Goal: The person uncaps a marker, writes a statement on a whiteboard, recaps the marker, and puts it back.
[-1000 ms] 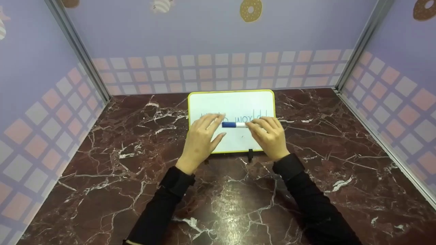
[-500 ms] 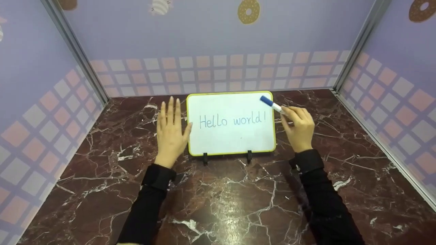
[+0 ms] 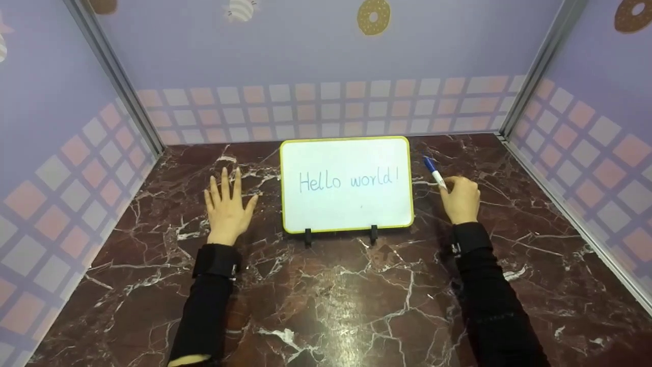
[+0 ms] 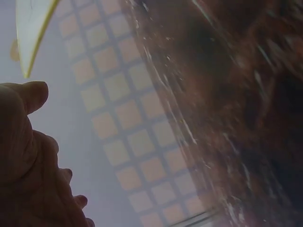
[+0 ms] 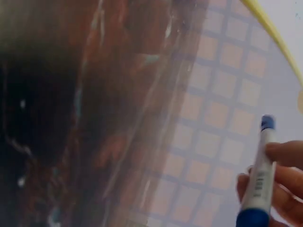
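My right hand (image 3: pixel 462 200) pinches a blue-and-white whiteboard marker (image 3: pixel 434 171) to the right of the board. In the right wrist view the marker (image 5: pixel 260 179) lies between thumb and fingers, a blue end at the top and another at the bottom. The small whiteboard (image 3: pixel 346 209) has a yellow frame and reads "Hello world!" in thin dark letters. To its left, my left hand (image 3: pixel 227 211) is palm down with fingers spread and holds nothing. In the left wrist view, that hand (image 4: pixel 33 156) shows at the left edge, apart from the board's corner (image 4: pixel 35 28).
Two black feet (image 3: pixel 307 237) support the board's lower edge. It stands on a dark red marbled table (image 3: pixel 336 306). Lilac panels (image 3: pixel 316 51) with pink and white checks and doughnut prints enclose the back and both sides, with metal posts (image 3: pixel 540 66) at the corners.
Both hands have moved apart from in front of the board, left hand leftward, right hand rightward with the marker. The writing, first upside down and partly covered, now reads upright with both feet visible.
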Tool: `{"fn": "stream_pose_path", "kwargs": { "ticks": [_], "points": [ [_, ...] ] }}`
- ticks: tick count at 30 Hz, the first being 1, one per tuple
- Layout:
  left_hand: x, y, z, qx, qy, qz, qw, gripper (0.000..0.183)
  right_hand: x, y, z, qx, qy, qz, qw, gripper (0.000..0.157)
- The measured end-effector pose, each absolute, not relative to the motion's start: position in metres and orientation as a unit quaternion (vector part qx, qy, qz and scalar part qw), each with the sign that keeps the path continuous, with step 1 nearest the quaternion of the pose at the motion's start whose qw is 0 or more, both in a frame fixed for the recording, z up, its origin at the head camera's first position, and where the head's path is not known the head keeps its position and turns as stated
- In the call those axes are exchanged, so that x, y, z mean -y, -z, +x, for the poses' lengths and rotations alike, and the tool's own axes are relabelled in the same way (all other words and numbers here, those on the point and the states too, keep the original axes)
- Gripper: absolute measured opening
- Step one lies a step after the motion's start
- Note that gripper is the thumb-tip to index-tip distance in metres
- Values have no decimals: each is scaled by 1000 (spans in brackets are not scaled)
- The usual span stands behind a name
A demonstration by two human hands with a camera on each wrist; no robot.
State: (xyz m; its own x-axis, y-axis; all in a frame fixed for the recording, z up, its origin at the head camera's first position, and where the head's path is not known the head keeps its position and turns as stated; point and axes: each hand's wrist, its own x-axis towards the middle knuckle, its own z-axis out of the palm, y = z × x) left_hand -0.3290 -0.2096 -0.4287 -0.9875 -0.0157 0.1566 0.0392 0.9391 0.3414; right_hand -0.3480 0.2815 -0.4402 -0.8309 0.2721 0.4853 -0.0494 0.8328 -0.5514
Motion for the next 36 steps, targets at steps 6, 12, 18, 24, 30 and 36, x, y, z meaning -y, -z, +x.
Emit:
{"fn": "stream_pose_path", "kwargs": {
  "ticks": [6,12,18,24,30,36],
  "points": [
    [216,436,-330,984,172,0,53,74,-291,449,-356,939,-261,-98,202,22],
    [215,438,-330,984,172,-1,38,74,-297,454,-362,951,-246,-98,159,23],
    [213,438,-332,986,167,-4,31,75,-299,455,-366,961,-228,-87,134,24],
    [211,437,-333,985,170,-5,18,76,-301,454,-370,965,-214,-91,117,34],
    [210,436,-333,986,168,-5,15,77,-301,454,-371,969,-200,-98,103,52],
    [211,437,-333,986,163,-8,11,76,-299,454,-368,967,-209,-106,102,49]
  ]
}}
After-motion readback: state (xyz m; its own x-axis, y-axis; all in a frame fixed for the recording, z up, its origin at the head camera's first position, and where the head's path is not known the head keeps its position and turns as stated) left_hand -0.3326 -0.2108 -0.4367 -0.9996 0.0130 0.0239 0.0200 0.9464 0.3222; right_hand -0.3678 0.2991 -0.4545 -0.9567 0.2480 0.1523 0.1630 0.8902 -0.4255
